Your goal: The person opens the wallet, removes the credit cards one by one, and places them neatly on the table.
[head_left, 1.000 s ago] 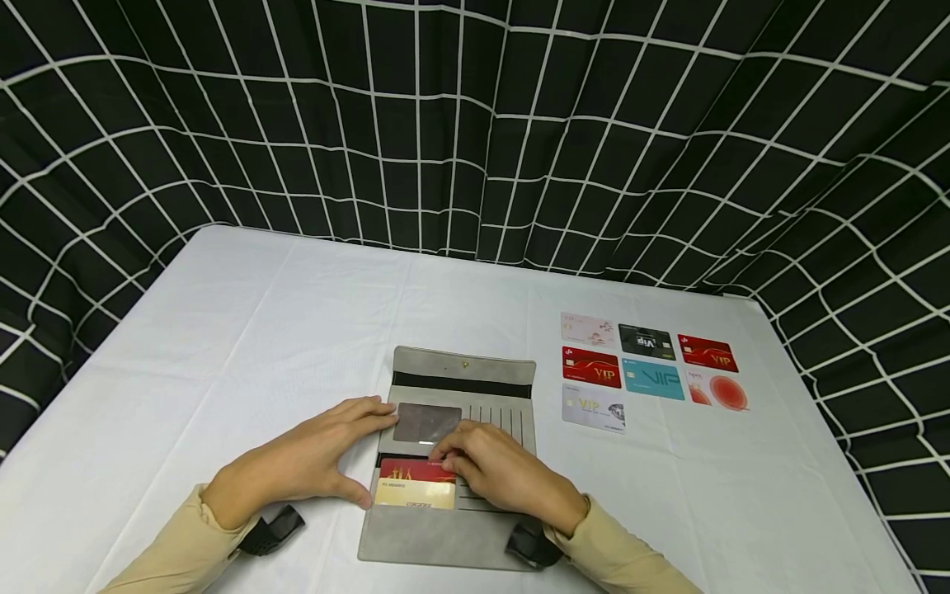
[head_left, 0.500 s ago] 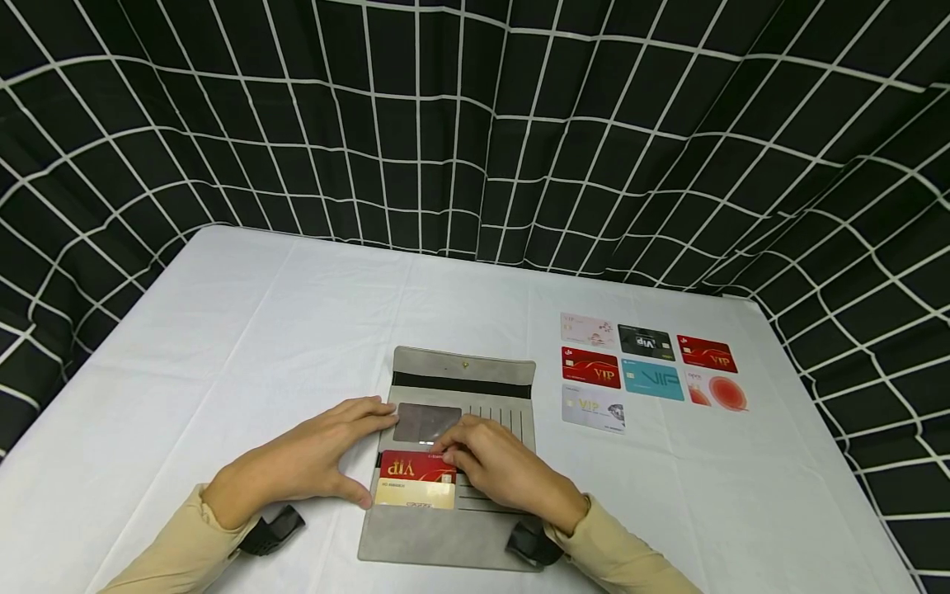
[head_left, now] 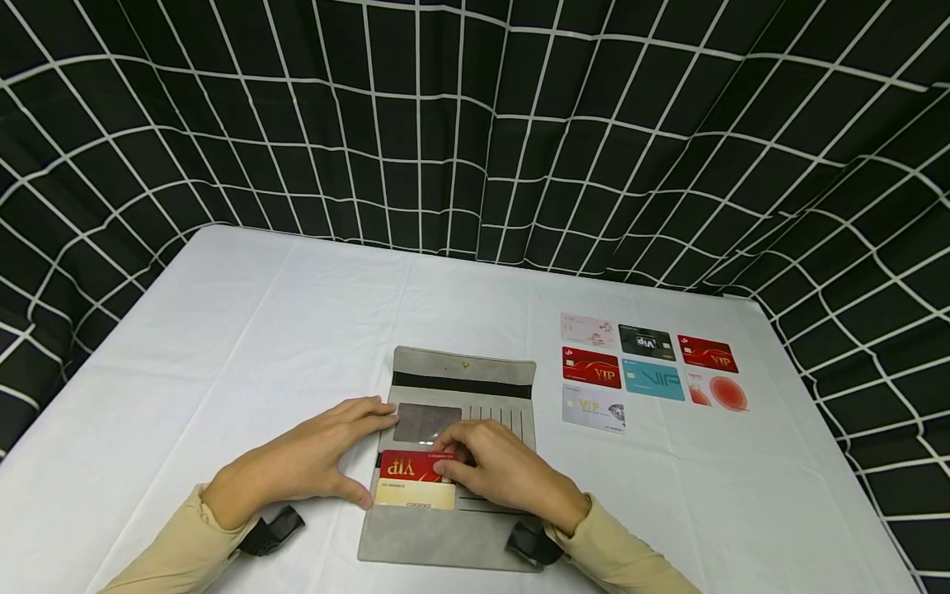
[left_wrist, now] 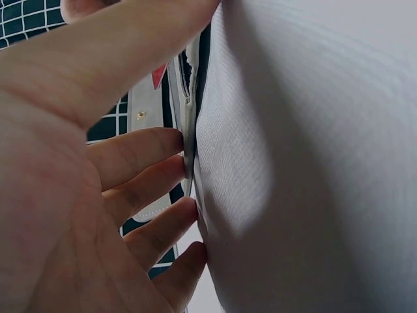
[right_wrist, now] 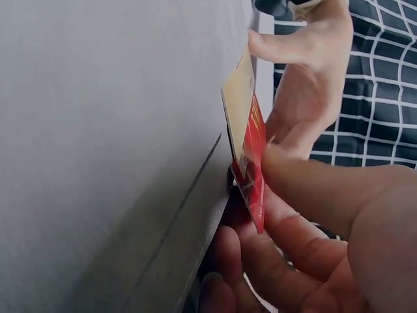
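A grey wallet [head_left: 438, 540] lies unfolded on the white table. A red VIP card [head_left: 404, 464] stands partly out of a slot in its left half, just above a cream-gold card [head_left: 416, 493]. My right hand [head_left: 493, 462] pinches the red card at its right end, thumb on its face and fingers behind, as the right wrist view shows. My left hand [head_left: 319, 450] rests along the wallet's left edge, thumb and fingertips touching it and fingers loosely extended. In the left wrist view, the fingertips [left_wrist: 171, 140] meet the wallet's edge.
Right of the wallet several cards lie in rows, among them a teal card [head_left: 653, 380], a black card [head_left: 647, 342] and a silver-white card [head_left: 593, 408]. A clear window pocket [head_left: 416, 422] sits above the red card. A black gridded curtain [head_left: 475, 124] surrounds the table.
The red card has risen out of its slot, so more of its face shows. My right thumb has shifted onto its right end. My left hand stays put.
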Demonstrator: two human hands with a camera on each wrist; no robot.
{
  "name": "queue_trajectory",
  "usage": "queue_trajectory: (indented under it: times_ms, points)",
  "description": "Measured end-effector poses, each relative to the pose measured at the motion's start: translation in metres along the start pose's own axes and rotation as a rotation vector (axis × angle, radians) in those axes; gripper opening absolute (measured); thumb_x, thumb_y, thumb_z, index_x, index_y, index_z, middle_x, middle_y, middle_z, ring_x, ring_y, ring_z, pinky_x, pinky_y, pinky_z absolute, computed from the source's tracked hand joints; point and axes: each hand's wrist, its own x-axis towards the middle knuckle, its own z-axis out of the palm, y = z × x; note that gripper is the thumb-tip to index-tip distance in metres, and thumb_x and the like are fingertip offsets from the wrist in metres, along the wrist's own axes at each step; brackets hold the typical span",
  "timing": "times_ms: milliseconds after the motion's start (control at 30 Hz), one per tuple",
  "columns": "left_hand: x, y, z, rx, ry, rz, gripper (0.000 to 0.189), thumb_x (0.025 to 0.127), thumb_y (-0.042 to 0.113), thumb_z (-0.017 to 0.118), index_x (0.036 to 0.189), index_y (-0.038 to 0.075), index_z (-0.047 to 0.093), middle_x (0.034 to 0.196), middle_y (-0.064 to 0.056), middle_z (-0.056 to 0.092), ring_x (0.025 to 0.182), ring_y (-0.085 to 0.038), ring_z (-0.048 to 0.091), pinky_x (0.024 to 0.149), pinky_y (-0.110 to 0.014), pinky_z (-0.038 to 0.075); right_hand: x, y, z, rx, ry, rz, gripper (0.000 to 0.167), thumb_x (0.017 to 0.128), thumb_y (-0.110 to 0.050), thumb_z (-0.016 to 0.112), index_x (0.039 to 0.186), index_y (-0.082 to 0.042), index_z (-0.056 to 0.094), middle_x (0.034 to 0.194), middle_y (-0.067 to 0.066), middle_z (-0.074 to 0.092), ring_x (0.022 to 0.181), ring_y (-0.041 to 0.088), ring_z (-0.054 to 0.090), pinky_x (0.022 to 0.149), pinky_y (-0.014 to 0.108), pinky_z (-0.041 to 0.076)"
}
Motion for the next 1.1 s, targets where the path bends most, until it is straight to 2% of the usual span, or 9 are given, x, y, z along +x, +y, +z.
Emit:
queue_trajectory:
  times_ms: [100,300,600,900,1100]
  points:
    - [0.0001,0.0000,0.0001,0.004,0.004,0.004,0.096,0.067,0.060,0.078,0.142,0.005,0.052,0.149,-0.007,0.047,0.138,-0.029,0.044,0.110,-0.053,0.042,0.0002,-0.0003,-0.0003,0.029,-0.022,0.016,0.021,0.087,-0.018,0.076,0.105,-0.007,0.073,0.086,-0.001,0.072,0.073,-0.002,0.055,0.066,0.015,0.048]
    - [0.0002,0.0000,0.0000,0.011,0.006,0.006,0.095,0.067,0.058,0.080,0.142,0.005,0.053,0.149,-0.007,0.047,0.139,-0.029,0.044,0.110,-0.052,0.042,0.0009,0.0012,0.0007,0.061,-0.018,-0.009,0.021,0.086,-0.013,0.076,0.105,-0.005,0.072,0.086,0.002,0.073,0.072,-0.001,0.057,0.064,0.015,0.048]
    - [0.0003,0.0005,-0.0002,0.000,0.001,-0.001,0.095,0.067,0.059,0.079,0.141,0.006,0.053,0.149,-0.006,0.047,0.139,-0.028,0.044,0.110,-0.052,0.043,0.0021,0.0031,-0.0001,0.127,-0.013,0.008,0.021,0.087,-0.013,0.075,0.106,-0.005,0.073,0.087,0.003,0.074,0.070,-0.003,0.058,0.062,0.015,0.049]
    - [0.0010,0.0007,-0.0012,-0.004,-0.004,-0.004,0.097,0.067,0.060,0.079,0.142,0.006,0.052,0.150,-0.006,0.047,0.138,-0.028,0.044,0.111,-0.052,0.042,0.0035,0.0032,-0.0028,0.121,0.026,0.011,0.018,0.088,-0.013,0.074,0.104,-0.006,0.072,0.086,0.003,0.074,0.070,-0.001,0.059,0.061,0.017,0.047]
    - [0.0004,0.0000,-0.0006,-0.005,-0.003,-0.005,0.095,0.067,0.057,0.081,0.142,0.007,0.052,0.150,-0.007,0.047,0.139,-0.029,0.044,0.111,-0.053,0.042,0.0030,0.0040,-0.0067,0.117,0.075,0.032,0.017,0.089,-0.013,0.073,0.105,-0.007,0.071,0.085,0.001,0.072,0.063,-0.001,0.054,0.056,0.017,0.046]
